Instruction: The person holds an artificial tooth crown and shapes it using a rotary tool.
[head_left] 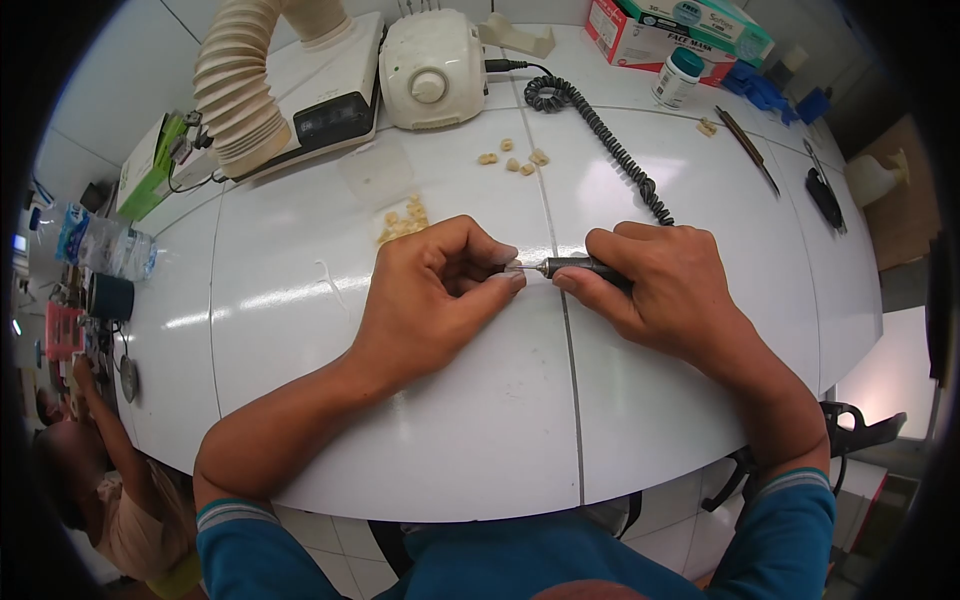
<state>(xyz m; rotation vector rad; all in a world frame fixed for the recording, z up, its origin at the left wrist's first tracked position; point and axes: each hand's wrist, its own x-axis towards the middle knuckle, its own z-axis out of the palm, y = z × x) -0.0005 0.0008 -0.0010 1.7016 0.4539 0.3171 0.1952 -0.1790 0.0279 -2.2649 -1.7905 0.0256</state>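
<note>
My left hand (pixel 425 290) pinches a small pale piece, which looks like a dental crown (pixel 514 267), between thumb and fingertips. Most of that piece is hidden by the fingers. In my right hand (pixel 665 285) is a dark rotary handpiece (pixel 565 265), gripped like a pen with its thin metal bur pointing left. The bur's tip meets the piece or lies right at it; exact contact is too small to tell. A black coiled cord (pixel 610 140) runs from behind my right hand to the white control unit (pixel 432 75). Beyond my left hand, several yellowish tooth-shaped pieces (pixel 405 218) lie in a clear container.
More tooth-shaped pieces (pixel 513 160) lie loose farther back. A ribbed suction hose (pixel 235 90) hangs at the back left. A white bottle (pixel 678 78), mask boxes (pixel 660 40) and a brown pen-like tool (pixel 747 148) are at the right. Another person (pixel 130 500) sits at left.
</note>
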